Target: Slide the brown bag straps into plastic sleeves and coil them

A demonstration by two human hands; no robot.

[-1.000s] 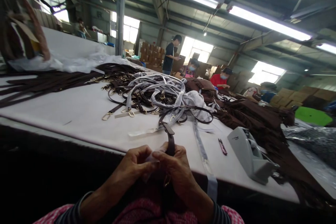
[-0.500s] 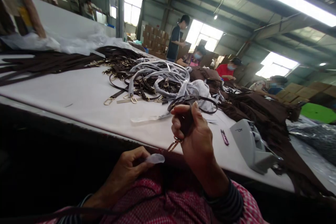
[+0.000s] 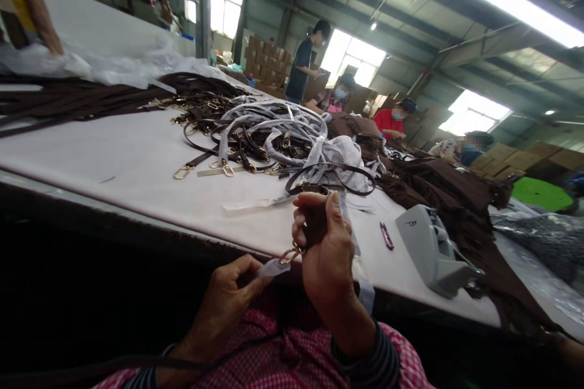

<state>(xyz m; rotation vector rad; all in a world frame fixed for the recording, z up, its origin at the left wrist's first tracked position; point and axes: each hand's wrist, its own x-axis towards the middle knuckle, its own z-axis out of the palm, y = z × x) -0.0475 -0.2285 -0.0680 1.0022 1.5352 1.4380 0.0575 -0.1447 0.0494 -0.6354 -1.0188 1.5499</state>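
My left hand [image 3: 230,295] pinches a translucent plastic sleeve [image 3: 272,268] by its end, low in front of my lap. The open mouth of that sleeve meets a gold metal clasp [image 3: 288,255]; whether the clasp is inside it I cannot tell. My right hand [image 3: 328,249] is closed around a dark brown strap [image 3: 316,223], from which the clasp hangs. Beyond it, a loop of brown strap [image 3: 360,171] lies on the table. A strip of clear plastic [image 3: 365,289] hangs over the table edge beside my right wrist.
On the white table [image 3: 114,152] lies a heap of brown straps with gold clasps [image 3: 246,149], several in plastic sleeves [image 3: 283,112]. To the right are purple thread snips [image 3: 387,236], a grey tape dispenser [image 3: 426,252] and brown fabric [image 3: 456,194]. Several people work beyond.
The clasp and the plastic sleeve, apart before, now meet. My right hand has come slightly left and lower. A plastic strip now shows beside my right wrist.
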